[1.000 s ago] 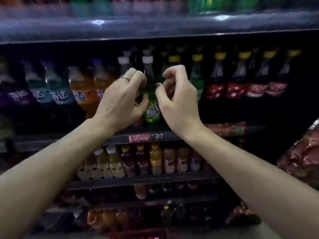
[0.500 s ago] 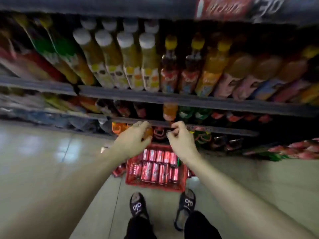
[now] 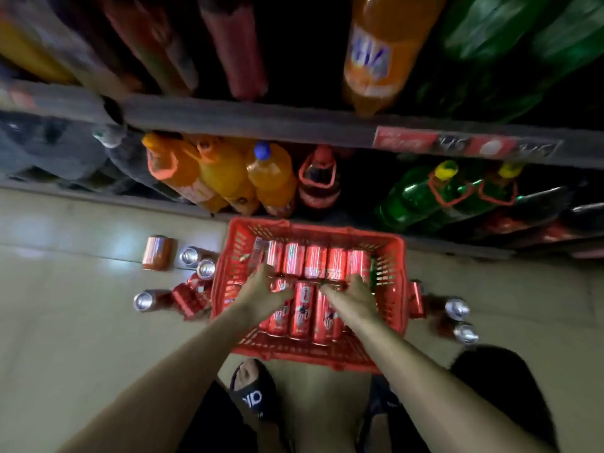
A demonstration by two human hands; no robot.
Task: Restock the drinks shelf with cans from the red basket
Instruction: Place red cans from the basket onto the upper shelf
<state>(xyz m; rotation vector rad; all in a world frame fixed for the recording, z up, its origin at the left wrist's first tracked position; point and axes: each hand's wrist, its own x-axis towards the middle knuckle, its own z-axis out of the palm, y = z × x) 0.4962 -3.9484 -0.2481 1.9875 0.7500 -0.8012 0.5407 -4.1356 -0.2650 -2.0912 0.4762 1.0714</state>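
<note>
Down low, L to R: loose red drink cans (image 3: 183, 289) lie on the pale tiled floor (image 3: 65, 322), touching the L wall of the red slatted plastic basket (image 3: 390, 289). Left hand (image 3: 261, 295) is inside the basket on the packed red cans (image 3: 304, 308), fingers bent over them; grip unclear. Right hand (image 3: 354, 300) same, beside it. More cans (image 3: 457, 317) near the R wall. Basket's far edge sits near the bottom shelf of big bottles (image 3: 255, 178); bare floor far L.

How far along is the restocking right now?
Early or mid-job. Done: nothing that shows for sure; no can shelf is in view. In hand: both hands, left and right, reach into the red basket onto the cans; grip unclear. Left: two rows of cans in the basket, plus loose cans on the floor beside it.
</note>
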